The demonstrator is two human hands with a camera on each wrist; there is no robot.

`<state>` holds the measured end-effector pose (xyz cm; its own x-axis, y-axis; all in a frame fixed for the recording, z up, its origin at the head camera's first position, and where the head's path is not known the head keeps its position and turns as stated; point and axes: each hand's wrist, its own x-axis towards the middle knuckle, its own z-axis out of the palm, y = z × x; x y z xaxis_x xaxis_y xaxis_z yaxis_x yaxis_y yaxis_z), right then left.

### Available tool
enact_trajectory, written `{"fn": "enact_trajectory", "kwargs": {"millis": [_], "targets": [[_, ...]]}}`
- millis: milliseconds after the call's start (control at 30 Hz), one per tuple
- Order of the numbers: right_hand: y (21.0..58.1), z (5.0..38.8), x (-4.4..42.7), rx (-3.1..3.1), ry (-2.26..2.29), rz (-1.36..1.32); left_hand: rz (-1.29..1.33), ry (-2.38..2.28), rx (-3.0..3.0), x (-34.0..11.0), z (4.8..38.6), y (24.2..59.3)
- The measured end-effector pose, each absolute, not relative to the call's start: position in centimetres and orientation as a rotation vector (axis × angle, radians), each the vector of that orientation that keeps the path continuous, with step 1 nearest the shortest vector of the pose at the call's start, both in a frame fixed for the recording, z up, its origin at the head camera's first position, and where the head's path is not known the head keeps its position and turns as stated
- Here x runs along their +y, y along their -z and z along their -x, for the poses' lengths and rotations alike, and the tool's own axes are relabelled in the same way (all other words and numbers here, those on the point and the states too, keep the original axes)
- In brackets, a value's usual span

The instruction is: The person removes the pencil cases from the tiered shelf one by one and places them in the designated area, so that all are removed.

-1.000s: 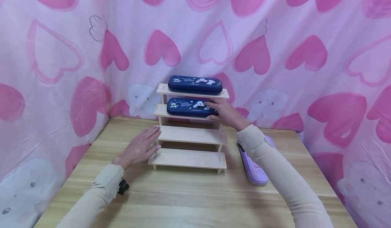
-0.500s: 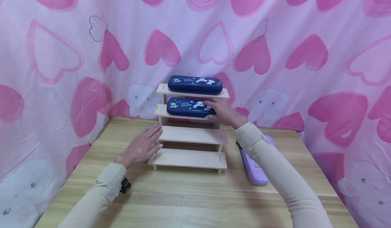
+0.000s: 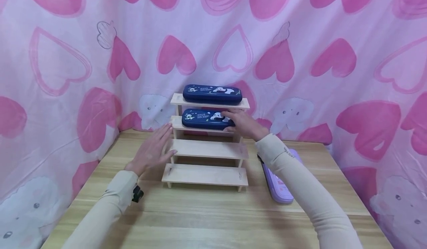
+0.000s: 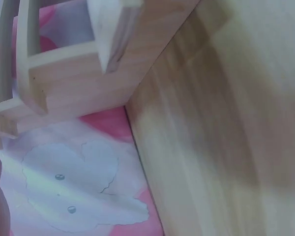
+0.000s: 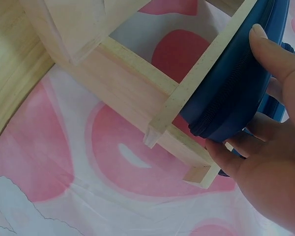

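A stepped wooden rack (image 3: 207,175) stands on the table with several tiers. On its second tier from the top lies a dark blue pencil case (image 3: 201,119) with a panda print. My right hand (image 3: 245,124) grips this case by its right end. In the right wrist view the thumb lies along the zipped front of the blue pencil case (image 5: 226,93), with the fingers round its end. My left hand (image 3: 151,150) is held with straight fingers by the rack's left side, fingertips near the second tier. Whether it touches the wood, I cannot tell.
Another dark blue panda pencil case (image 3: 212,95) lies on the top tier. A purple pencil case (image 3: 281,191) lies on the table (image 3: 200,219) right of the rack, partly under my right forearm. A pink heart-print curtain (image 3: 207,26) hangs close behind.
The gripped pencil case has shifted very slightly left with my right hand. My left hand has moved up along the rack's side, from the third tier toward the second.
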<state>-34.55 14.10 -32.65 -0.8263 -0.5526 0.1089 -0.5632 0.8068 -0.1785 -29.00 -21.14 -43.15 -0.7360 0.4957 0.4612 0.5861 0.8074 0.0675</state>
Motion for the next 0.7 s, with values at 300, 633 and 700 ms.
{"fn": "enact_trajectory", "kwargs": {"millis": [300, 633, 700], "targets": [[32.7, 34.6, 14.3, -2.895, -0.329, -0.940, 0.811, 0.298, -2.631, -20.5, 30.8, 42.0], [32.3, 34.9, 14.0, -2.912, -0.294, -0.977, 0.802, 0.315, -2.683, -20.1, 31.4, 41.2], [32.2, 34.9, 14.0, -2.930, -0.288, -0.977, 0.805, 0.316, -2.689, -20.1, 31.4, 41.2]]}}
